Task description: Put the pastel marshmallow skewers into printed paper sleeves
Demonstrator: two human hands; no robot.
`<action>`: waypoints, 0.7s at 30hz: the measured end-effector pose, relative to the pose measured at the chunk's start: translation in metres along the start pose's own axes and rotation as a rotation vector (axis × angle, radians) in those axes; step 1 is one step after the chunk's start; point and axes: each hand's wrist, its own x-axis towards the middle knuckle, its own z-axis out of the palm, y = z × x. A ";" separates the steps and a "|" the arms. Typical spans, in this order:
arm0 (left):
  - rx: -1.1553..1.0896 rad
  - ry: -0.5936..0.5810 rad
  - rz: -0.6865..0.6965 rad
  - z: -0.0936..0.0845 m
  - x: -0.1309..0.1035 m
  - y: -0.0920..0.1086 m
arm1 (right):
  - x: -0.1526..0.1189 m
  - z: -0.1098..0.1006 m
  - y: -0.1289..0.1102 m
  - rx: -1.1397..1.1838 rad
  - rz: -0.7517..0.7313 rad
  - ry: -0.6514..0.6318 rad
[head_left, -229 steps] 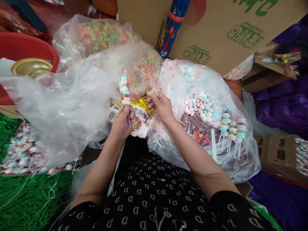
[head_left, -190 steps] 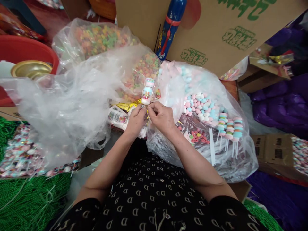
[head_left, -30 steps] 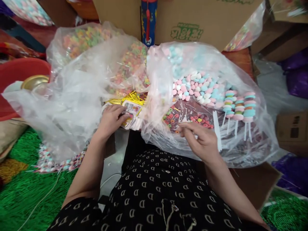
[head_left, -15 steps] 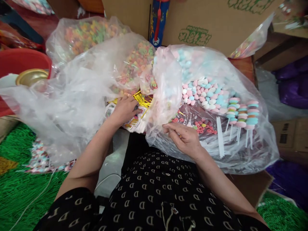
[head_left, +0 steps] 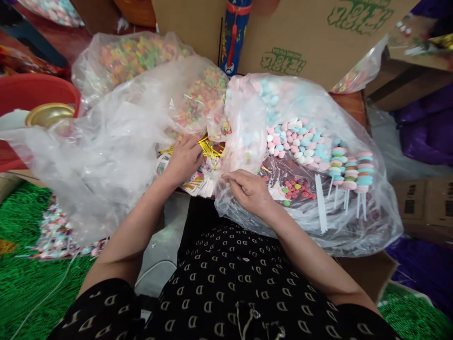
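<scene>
Left hand [head_left: 184, 159] is laid on gold twist ties [head_left: 209, 147], grasp can't be told; right hand [head_left: 249, 190] pinched on clear plastic bag [head_left: 354, 226]. Counter mostly buried, cardboard box [head_left: 300, 33] at 12 o'clock.

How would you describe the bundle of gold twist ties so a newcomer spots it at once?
Start at the big brown cardboard box with green print, then drop to the gap between the clear plastic bags. There the left hand touches thin shiny gold twist ties, the only metallic yellow strips among pastel sweets.
</scene>
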 end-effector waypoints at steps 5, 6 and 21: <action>-0.009 -0.007 -0.012 0.002 0.003 0.001 | 0.029 0.020 0.006 -0.210 -0.010 -0.163; -0.019 -0.002 -0.020 0.002 0.003 0.001 | 0.033 0.024 0.006 -0.263 -0.002 -0.232; -0.622 0.439 -0.284 -0.028 -0.014 -0.008 | 0.033 0.015 0.020 0.086 0.291 0.031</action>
